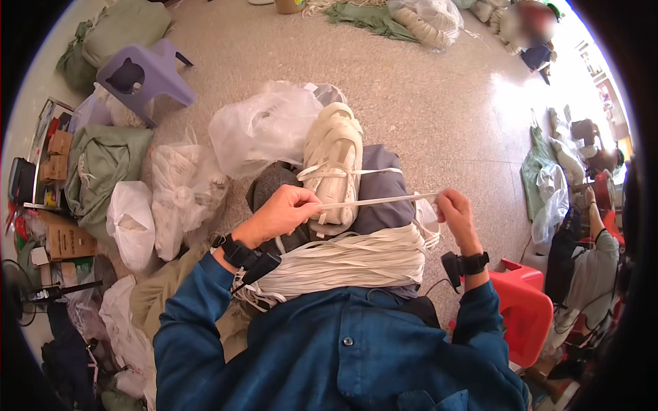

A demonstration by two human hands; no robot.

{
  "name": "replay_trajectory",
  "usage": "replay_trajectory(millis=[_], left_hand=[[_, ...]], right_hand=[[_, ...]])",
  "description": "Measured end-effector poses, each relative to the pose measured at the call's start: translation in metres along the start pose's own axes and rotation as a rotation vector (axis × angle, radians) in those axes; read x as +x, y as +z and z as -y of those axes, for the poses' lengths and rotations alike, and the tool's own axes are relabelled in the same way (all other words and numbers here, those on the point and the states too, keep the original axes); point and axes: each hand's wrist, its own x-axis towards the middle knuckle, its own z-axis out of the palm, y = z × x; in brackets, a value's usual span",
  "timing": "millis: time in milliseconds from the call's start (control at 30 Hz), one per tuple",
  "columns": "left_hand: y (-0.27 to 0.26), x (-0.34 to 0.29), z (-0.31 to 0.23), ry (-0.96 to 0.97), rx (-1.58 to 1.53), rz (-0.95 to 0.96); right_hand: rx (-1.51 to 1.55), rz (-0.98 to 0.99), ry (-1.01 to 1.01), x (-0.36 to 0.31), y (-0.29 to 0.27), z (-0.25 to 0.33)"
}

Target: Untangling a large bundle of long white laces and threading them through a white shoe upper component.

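Observation:
A cream sneaker point(335, 144) lies on my lap with its toe pointing away from me, a lace across its upper. Just past its near end, a flat off-white shoelace point(377, 201) runs taut between my hands. The fingers of my left hand point(291, 207) pinch it beside the shoe. Out to the right, my right hand point(455, 209) closes on the other end. Below them, a thick bundle of pale laces point(356, 259) lies across my lap. Grey cloth point(382, 188) covers my leg under the shoe.
A clear plastic bag point(264, 127) lies beyond the shoe, with filled bags point(181, 195) at left. A purple stool point(147, 75) stands far left, a red stool point(524, 308) at my right. Another person point(593, 274) sits at the right edge.

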Motion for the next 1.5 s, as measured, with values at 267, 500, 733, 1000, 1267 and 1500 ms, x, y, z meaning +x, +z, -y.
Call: replay_trajectory(millis=[267, 500, 733, 1000, 1267, 1500], left_hand=[[-0.001, 0.033, -0.003, 0.298, 0.287, -0.1], [0.025, 0.05, -0.017, 0.485, 0.384, -0.119], [0.013, 0.045, -0.019, 0.414, 0.429, -0.189], [0.021, 0.052, -0.017, 0.478, 0.406, -0.237], [0.012, 0.073, -0.005, 0.558, 0.728, -0.323], [0.014, 0.06, -0.015, 0.341, 0.672, 0.016]], right_hand=[[-0.919, -0.294, -0.004, 0.026, -0.037, -0.063], [-0.172, 0.077, -0.519, 0.014, 0.103, 0.06], [-0.249, 0.19, -0.506, 0.013, 0.124, 0.076], [-0.167, 0.131, -0.509, 0.017, 0.152, 0.079], [-0.025, 0.055, -0.186, 0.034, 0.153, 0.05], [-0.091, 0.114, -0.248, 0.04, 0.146, 0.057]])
